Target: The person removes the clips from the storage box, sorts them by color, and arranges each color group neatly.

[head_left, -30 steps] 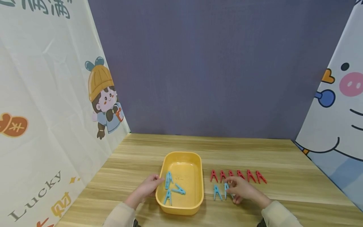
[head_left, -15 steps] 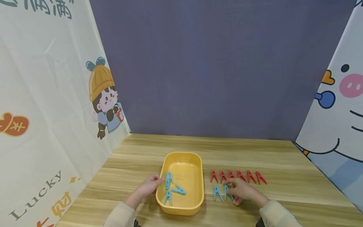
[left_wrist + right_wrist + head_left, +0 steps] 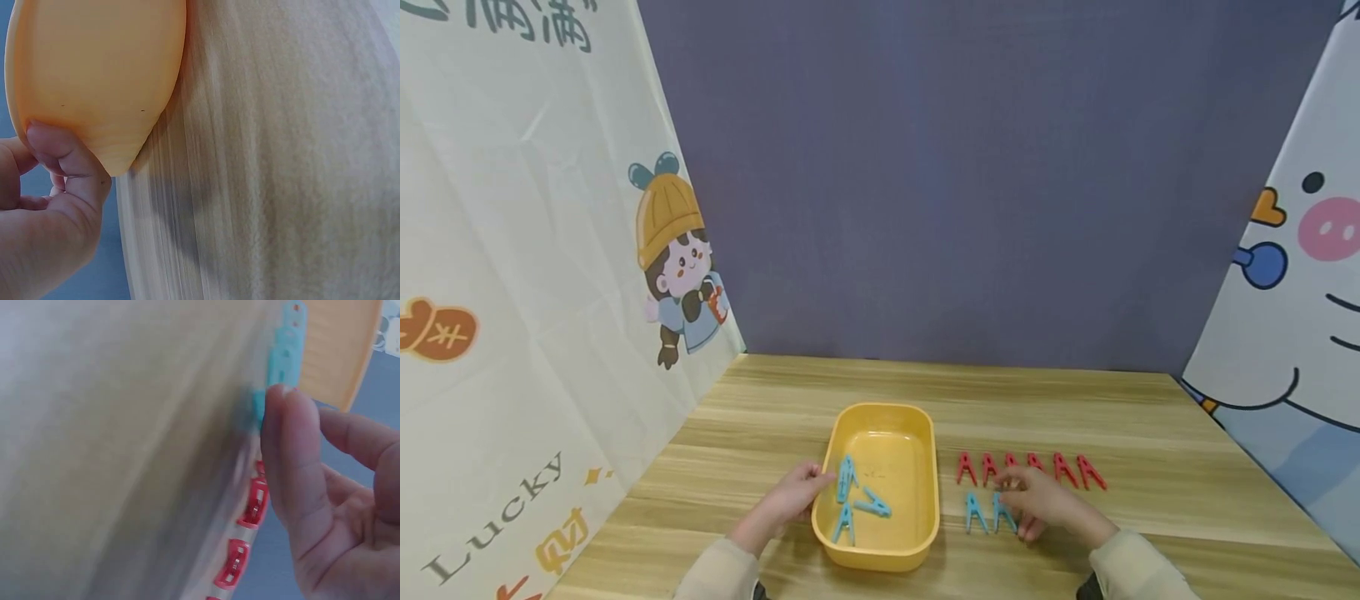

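Observation:
A yellow plastic tub (image 3: pixel 895 560) stands on the table, and my left hand (image 3: pixel 795 493) pinches its left rim between thumb and fingers. The left wrist view shows the thumb (image 3: pixel 59 147) over the tub's edge. Inside the tub lie several light-blue clothespins (image 3: pixel 873 503). My right hand (image 3: pixel 1041 502) pinches another blue clothespin (image 3: pixel 1002 514), which stands with its legs spread to the right of the tub; the fingers cover part of it. Just left of it stands a matching blue clothespin (image 3: pixel 975 512). In the right wrist view, blue clothespins (image 3: pixel 289 350) show right at the fingertips.
Behind the right hand, a row of several red clothespins (image 3: pixel 1065 470) stands on the wooden table (image 3: pixel 820 383); the fingers overlap some of them. A dark blue-grey panel (image 3: pixel 925 183) rises at the back, with printed white sheets (image 3: pixel 550 250) at the sides.
My right hand has shifted only slightly at the second blue clothespin, whose legs show more fully now. The left hand and the tub have stayed in place.

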`<action>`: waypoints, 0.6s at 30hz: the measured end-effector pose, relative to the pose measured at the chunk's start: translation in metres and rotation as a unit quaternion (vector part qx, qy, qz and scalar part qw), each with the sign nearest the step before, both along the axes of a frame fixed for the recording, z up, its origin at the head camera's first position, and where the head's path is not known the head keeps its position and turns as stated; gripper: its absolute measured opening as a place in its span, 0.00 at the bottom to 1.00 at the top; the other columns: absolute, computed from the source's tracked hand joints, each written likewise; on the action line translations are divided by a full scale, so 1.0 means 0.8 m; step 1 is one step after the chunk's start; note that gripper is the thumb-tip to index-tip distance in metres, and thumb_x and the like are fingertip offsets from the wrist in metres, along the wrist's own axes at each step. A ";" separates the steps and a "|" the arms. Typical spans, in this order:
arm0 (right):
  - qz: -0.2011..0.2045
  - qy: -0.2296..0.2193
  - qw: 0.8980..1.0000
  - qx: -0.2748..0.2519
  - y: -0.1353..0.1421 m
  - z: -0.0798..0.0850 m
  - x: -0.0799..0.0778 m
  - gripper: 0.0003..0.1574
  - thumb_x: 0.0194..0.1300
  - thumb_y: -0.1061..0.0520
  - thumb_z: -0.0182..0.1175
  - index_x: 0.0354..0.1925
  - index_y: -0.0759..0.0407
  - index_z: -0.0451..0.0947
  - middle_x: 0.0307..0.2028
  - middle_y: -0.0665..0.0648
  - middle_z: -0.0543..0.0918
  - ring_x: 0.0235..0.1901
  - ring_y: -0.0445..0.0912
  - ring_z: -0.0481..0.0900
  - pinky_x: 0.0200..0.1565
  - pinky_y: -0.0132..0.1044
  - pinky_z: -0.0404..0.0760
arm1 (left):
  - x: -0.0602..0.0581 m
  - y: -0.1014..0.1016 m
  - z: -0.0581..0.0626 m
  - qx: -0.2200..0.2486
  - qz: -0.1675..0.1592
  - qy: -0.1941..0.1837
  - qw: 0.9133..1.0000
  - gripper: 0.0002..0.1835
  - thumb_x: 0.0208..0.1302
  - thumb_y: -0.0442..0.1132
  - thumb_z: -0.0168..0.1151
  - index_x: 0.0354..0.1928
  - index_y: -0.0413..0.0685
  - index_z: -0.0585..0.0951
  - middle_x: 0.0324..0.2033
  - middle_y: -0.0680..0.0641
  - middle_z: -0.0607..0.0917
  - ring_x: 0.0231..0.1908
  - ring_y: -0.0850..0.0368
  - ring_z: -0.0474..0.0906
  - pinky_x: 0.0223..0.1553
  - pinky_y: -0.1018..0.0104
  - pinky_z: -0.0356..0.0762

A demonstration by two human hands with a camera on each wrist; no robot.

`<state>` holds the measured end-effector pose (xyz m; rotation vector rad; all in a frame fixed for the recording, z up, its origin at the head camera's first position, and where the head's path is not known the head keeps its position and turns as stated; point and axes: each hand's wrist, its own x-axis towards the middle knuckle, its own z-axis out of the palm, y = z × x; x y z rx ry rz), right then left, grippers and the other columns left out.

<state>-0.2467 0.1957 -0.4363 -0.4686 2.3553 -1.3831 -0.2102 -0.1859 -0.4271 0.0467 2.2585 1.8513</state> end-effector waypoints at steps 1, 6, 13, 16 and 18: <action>-0.004 0.005 1.000 -0.002 0.000 0.002 0.000 0.23 0.64 0.60 0.56 0.54 0.70 0.67 0.30 0.61 0.74 0.13 0.45 0.75 0.16 0.39 0.78 | 0.000 0.000 0.000 0.000 0.000 0.000 1.000 0.12 0.69 0.41 0.49 0.36 0.39 0.64 0.32 0.43 0.73 0.28 0.55 0.75 0.26 0.64 0.77; 0.000 0.010 1.000 -0.016 -0.001 0.016 -0.002 0.26 0.66 0.57 0.54 0.56 0.72 0.63 0.25 0.59 0.74 0.14 0.45 0.74 0.17 0.38 0.77 | 0.000 0.001 0.000 0.003 0.000 -0.001 1.000 0.11 0.68 0.41 0.49 0.36 0.39 0.64 0.31 0.43 0.72 0.28 0.55 0.75 0.26 0.65 0.77; 0.012 0.016 0.999 -0.036 -0.010 0.038 -0.006 0.28 0.68 0.56 0.52 0.59 0.74 0.60 0.24 0.59 0.73 0.17 0.48 0.75 0.19 0.42 0.78 | 0.001 0.002 0.001 0.005 0.000 0.000 1.000 0.11 0.69 0.41 0.49 0.35 0.39 0.64 0.31 0.43 0.72 0.28 0.55 0.74 0.26 0.65 0.76; 0.007 0.049 0.998 -0.035 -0.019 0.048 -0.005 0.30 0.67 0.54 0.54 0.58 0.73 0.61 0.25 0.62 0.74 0.18 0.53 0.77 0.21 0.48 0.79 | 0.001 0.002 0.001 0.004 0.000 0.001 1.000 0.11 0.69 0.41 0.49 0.35 0.39 0.64 0.31 0.43 0.72 0.28 0.55 0.73 0.26 0.65 0.76; 0.005 0.062 0.997 -0.036 -0.025 0.054 -0.005 0.30 0.67 0.53 0.54 0.58 0.72 0.62 0.25 0.63 0.75 0.18 0.54 0.76 0.21 0.50 0.78 | 0.002 0.002 0.002 0.002 0.001 0.000 1.000 0.11 0.69 0.41 0.49 0.35 0.39 0.64 0.31 0.43 0.72 0.28 0.56 0.73 0.26 0.65 0.76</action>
